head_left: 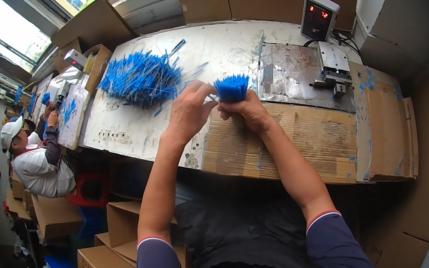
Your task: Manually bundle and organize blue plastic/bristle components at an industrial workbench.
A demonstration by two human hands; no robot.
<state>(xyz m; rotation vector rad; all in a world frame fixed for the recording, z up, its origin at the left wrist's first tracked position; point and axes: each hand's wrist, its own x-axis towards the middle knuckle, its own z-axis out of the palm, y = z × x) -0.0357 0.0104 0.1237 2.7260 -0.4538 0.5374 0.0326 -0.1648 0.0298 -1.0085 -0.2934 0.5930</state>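
Right hand (247, 109): fist clenched round a blue bundle (232, 87), tips fanned upward, over the worktable's (223, 44) near edge.
Left hand (189, 110): fingers pinching at the bundle's 9 o'clock side.
Loose blue pile (141, 78): at 10 o'clock, well apart.
Cardboard sheet (304, 137): overhangs the table edge at 5 o'clock.
Metal plate (288, 73): bare surface at 3 o'clock.

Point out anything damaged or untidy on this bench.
The cardboard sheet under the hands is worn and blue-stained, its right edge torn. Blue-tipped sticks lie loosely heaped, a few strays beside them. The right hand grips a neat bundle.
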